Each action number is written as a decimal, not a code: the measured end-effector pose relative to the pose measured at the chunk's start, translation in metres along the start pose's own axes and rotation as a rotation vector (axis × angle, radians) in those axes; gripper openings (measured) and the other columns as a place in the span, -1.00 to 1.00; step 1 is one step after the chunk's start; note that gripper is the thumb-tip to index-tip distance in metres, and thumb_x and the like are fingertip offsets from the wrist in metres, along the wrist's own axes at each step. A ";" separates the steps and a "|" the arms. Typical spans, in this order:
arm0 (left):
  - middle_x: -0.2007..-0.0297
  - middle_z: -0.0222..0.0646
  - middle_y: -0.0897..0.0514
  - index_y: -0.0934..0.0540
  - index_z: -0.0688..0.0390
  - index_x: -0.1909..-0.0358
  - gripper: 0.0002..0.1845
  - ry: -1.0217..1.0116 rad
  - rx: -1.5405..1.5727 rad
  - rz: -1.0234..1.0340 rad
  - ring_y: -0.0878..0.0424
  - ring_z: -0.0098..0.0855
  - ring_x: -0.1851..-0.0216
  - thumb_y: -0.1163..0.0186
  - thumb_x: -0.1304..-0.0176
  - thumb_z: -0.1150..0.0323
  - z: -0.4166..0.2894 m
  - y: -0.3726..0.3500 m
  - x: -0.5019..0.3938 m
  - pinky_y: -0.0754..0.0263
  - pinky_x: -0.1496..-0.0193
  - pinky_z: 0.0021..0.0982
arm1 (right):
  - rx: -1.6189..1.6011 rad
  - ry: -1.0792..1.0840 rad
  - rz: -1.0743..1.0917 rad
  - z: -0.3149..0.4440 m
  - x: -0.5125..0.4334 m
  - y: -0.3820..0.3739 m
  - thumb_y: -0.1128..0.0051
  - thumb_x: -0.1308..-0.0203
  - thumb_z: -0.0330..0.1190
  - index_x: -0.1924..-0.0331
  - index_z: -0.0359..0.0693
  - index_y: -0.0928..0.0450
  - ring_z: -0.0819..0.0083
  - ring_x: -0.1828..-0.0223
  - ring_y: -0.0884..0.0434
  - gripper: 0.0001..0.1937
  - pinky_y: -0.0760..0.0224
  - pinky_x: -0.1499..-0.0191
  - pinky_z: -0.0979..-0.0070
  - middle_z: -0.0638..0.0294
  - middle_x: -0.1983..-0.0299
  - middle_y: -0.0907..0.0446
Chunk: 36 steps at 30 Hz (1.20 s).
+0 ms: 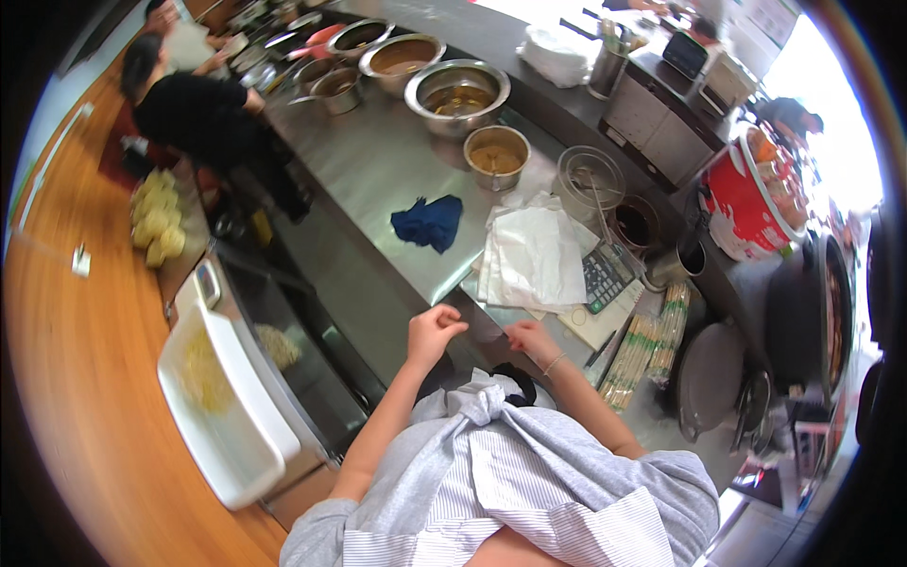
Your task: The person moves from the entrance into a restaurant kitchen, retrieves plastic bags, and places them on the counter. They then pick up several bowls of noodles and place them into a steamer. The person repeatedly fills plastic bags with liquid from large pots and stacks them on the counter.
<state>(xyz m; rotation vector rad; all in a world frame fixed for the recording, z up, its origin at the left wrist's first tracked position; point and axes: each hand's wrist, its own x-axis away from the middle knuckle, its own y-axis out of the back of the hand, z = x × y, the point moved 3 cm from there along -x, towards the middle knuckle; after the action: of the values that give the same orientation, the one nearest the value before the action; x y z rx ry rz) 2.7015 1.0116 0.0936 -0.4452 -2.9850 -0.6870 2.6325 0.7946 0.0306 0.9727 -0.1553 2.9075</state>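
My left hand (432, 337) is raised in front of the metal counter's near corner, fingers curled with thumb and fingertips close together; whether something thin is between them I cannot tell. My right hand (530, 339), slightly blurred and loosely curled, hovers by the counter edge below a stack of white paper or plastic bags (531, 255). A calculator (608, 273) and a notepad (592, 327) lie right of the bags, with a pen (601, 349) below. A crumpled dark blue cloth (429, 222) rests on the steel counter (368, 163) beyond my left hand.
Metal bowls of sauce (458, 96) line the counter's back. Wrapped chopsticks (631, 358) and a dark round lid (711, 379) lie at right, near a red-and-white tub (744, 202). At left are a white plastic bin (227, 411) and a person in black (205, 117).
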 end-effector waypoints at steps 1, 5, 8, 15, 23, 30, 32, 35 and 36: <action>0.53 -0.30 -0.68 -0.63 0.23 0.32 -0.79 -0.044 -0.060 0.041 -0.62 -0.55 0.53 -0.34 -0.03 0.34 -0.004 -0.006 -0.029 -0.48 0.41 -0.51 | 0.009 0.056 -0.095 0.011 -0.007 0.012 -0.18 -0.17 -0.23 0.56 -0.19 -0.53 0.67 0.60 -0.42 -0.74 -0.31 0.49 0.70 0.37 0.63 -0.48; 0.39 -0.22 -0.67 -0.59 0.15 0.19 -0.59 -0.532 -0.302 0.229 -0.65 -0.25 0.34 -0.38 0.04 0.15 -0.030 -0.074 -0.116 -0.49 0.31 -0.34 | -0.092 0.334 -0.563 0.073 -0.049 0.060 -0.14 -0.17 -0.25 0.56 -0.26 -0.54 0.64 0.60 -0.45 -0.72 -0.31 0.49 0.65 0.32 0.63 -0.52; 0.37 -0.21 -0.63 -0.53 0.16 0.13 -0.61 -0.897 -0.606 0.323 -0.62 -0.15 0.27 -0.30 -0.04 0.20 -0.026 -0.108 -0.145 -0.50 0.22 -0.23 | 0.088 0.476 -0.693 0.121 -0.093 0.073 -0.12 -0.15 -0.22 0.43 -0.34 -0.59 0.55 0.45 -0.56 -0.72 -0.40 0.35 0.56 0.23 0.51 -0.61; 0.40 -0.16 -0.59 -0.51 0.18 0.24 -0.84 -0.915 -0.595 0.609 -0.60 -0.14 0.31 -0.06 -0.12 0.44 0.000 -0.124 -0.181 -0.52 0.24 -0.18 | 0.942 0.510 -0.787 0.136 -0.178 0.060 -0.03 -0.07 -0.34 0.26 -0.30 -0.61 0.07 0.19 -0.60 -0.77 -0.45 0.06 0.26 -0.02 0.18 -0.61; 0.39 -0.14 -0.57 -0.48 0.19 0.15 -0.74 -1.030 -0.616 0.590 -0.60 -0.16 0.29 -0.03 -0.06 0.49 -0.020 -0.097 -0.187 -0.55 0.27 -0.24 | 1.026 0.288 -0.734 0.120 -0.174 0.061 -0.07 -0.05 -0.31 0.03 -0.21 -0.55 0.01 -0.11 -0.46 -0.64 -0.35 -0.15 0.21 -0.04 -0.09 -0.49; 0.46 -0.17 -0.55 -0.41 0.21 0.35 -0.88 -0.860 -0.491 0.506 -0.60 -0.19 0.30 -0.07 -0.04 0.48 -0.037 -0.092 -0.184 -0.54 0.29 -0.26 | 1.265 0.220 -0.597 0.123 -0.180 0.054 -0.05 -0.11 -0.12 0.16 -0.15 -0.57 0.15 -0.12 -0.47 -0.67 -0.49 0.04 0.17 0.19 -0.09 -0.53; 0.47 -0.20 -0.54 -0.41 0.21 0.36 -0.88 -0.914 -0.472 0.430 -0.58 -0.23 0.30 -0.08 -0.03 0.48 -0.046 -0.090 -0.180 -0.53 0.30 -0.29 | 1.280 0.197 -0.561 0.125 -0.178 0.056 -0.04 -0.12 -0.08 0.13 -0.13 -0.56 0.16 -0.13 -0.46 -0.64 -0.50 0.05 0.17 0.20 -0.12 -0.50; 0.49 -0.28 -0.52 -0.42 0.20 0.38 -0.87 -0.965 -0.495 0.349 -0.54 -0.30 0.30 -0.11 0.02 0.45 -0.058 -0.086 -0.171 -0.49 0.30 -0.38 | 1.301 0.133 -0.499 0.130 -0.175 0.057 -0.02 -0.14 -0.03 0.01 -0.08 -0.52 0.15 -0.20 -0.39 -0.58 -0.46 0.02 0.12 0.21 -0.22 -0.39; 0.49 -0.30 -0.52 -0.43 0.19 0.39 -0.87 -0.978 -0.490 0.328 -0.54 -0.31 0.30 -0.11 0.03 0.45 -0.061 -0.084 -0.164 -0.49 0.29 -0.38 | 1.308 0.152 -0.504 0.133 -0.174 0.056 -0.02 -0.14 -0.04 -0.01 -0.07 -0.51 0.14 -0.21 -0.38 -0.58 -0.44 0.00 0.10 0.21 -0.24 -0.37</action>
<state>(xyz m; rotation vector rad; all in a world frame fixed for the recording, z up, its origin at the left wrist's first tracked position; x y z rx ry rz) 2.8328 0.8686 0.0953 -1.6837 -3.3243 -1.5109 2.8443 0.7168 0.0272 0.6313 1.8351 2.3160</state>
